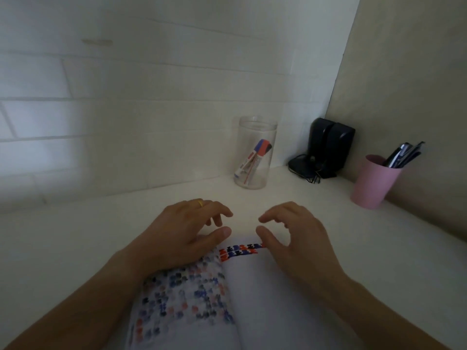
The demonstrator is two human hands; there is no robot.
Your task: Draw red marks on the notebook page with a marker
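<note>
Open notebook [252, 286] lies nearest on the table [63, 236]; left hand [187, 231] and right hand [290, 233] hover above it, loosely curled, empty. Markers [255, 157] sit in a clear jar [255, 152] beyond: fetching the red one likely comes next.

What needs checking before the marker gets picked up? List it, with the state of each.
1. Left hand free: ok, it holds nothing and rests at the notebook top edge.
2. Right hand free: ok, fingers curled, empty.
3. Notebook open with blank space: ok, the right page is mostly bare below two rows of marks.
4. Markers reachable: ok, they stand in the clear jar beyond the hands.
5. Jar open: ok, no lid visible.
6. Red marker present: cannot tell, caps look red and blue but are blurred.
</note>
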